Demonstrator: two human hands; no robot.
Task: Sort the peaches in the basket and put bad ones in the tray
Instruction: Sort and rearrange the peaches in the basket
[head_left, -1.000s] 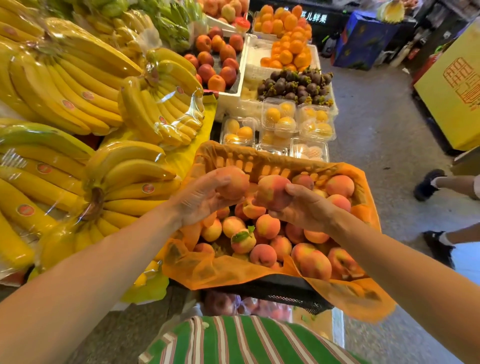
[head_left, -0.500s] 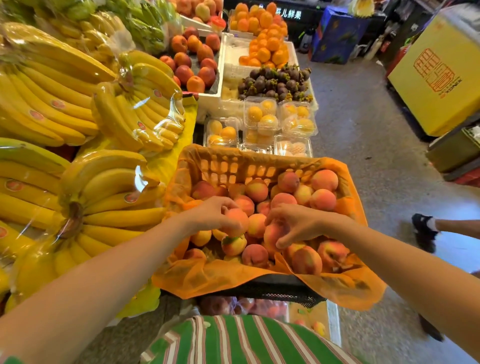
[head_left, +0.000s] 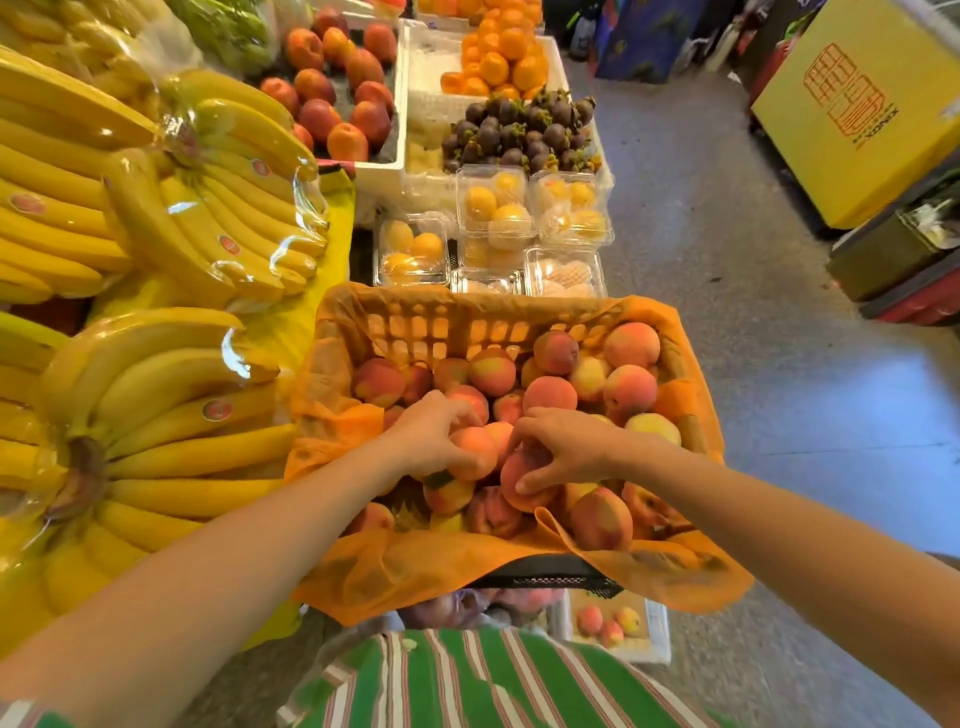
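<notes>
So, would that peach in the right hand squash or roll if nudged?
Probably firm: the round pink-orange peach shows no dent under the right hand's curled fingers. Being round, it would likely roll, though neighbouring peaches should stop it.

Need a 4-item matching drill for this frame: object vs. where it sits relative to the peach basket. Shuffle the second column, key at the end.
Column A
1. banana bunches
2. clear clamshell boxes
3. yellow carton
4. white tray

Column B
a. below the near edge of the basket
b. across the aisle, upper right
c. left of the basket
d. just beyond the basket's far wall

Pairs: 1-c, 2-d, 3-b, 4-a
</notes>
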